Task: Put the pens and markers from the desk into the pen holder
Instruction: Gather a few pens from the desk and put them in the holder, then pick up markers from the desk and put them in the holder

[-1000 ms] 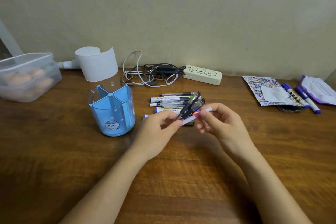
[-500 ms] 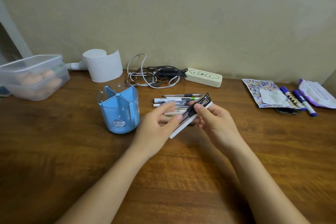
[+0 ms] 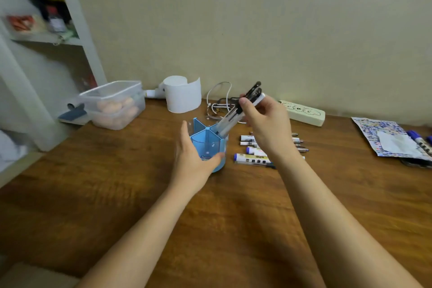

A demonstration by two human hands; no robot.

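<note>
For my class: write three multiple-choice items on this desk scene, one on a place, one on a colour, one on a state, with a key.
1. Where are the lower tips of the bundle of pens?
A. on the desk
B. inside the pen holder
C. on the power strip

2. What colour is the pen holder?
A. blue
B. red
C. black

3. What is the left hand doing?
A. lying flat on the desk
B. holding markers
C. steadying the holder

Key:
1 B, the right hand angles them into a compartment.
2 A, its walls are blue.
3 C, its fingers wrap the holder's side.
</note>
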